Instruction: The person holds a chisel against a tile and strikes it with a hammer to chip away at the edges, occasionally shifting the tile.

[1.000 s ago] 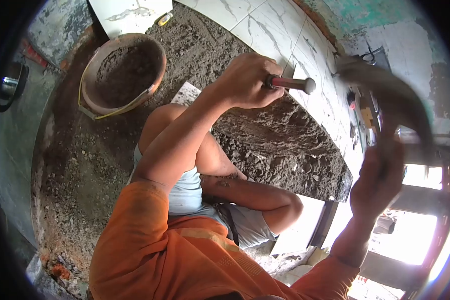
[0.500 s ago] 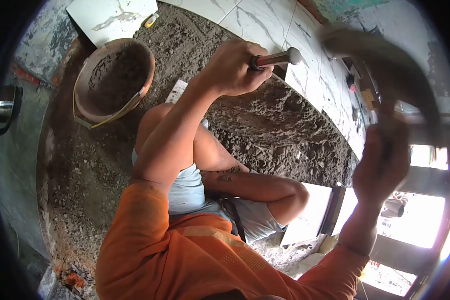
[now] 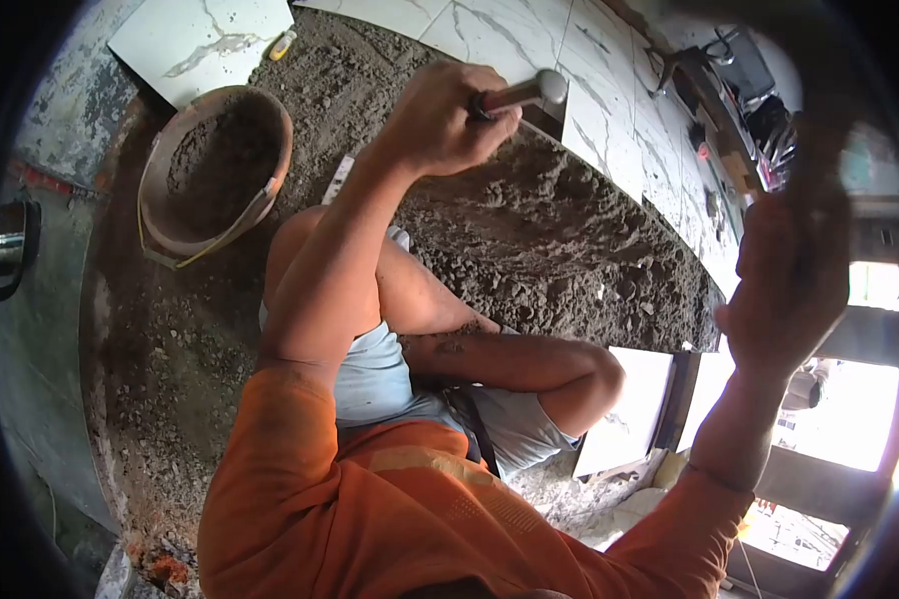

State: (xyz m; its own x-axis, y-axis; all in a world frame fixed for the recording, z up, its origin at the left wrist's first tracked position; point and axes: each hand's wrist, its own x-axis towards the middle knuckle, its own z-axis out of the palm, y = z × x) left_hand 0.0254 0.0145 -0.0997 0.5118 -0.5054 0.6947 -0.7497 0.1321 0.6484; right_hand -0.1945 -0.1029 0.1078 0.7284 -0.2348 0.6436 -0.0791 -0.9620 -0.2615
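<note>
My left hand is closed around a tool with a reddish shaft and a rounded metal end, held above the torn-up mortar bed. Raised at the right, my right hand grips a dark tool. Motion blur and the frame's dark edge hide the shape of its head. The two tools are apart. Marbled white tiles border the rough mortar.
A round bucket of grey mortar stands at the left. Beside it lie a loose tile and a small yellow-white object. Dark items lie beyond the tiles. My bent legs are below the mortar.
My right hand and its dark tool have moved right and appear farther toward the frame's edge. My left hand has shifted slightly left and up with its tool, along with the background.
</note>
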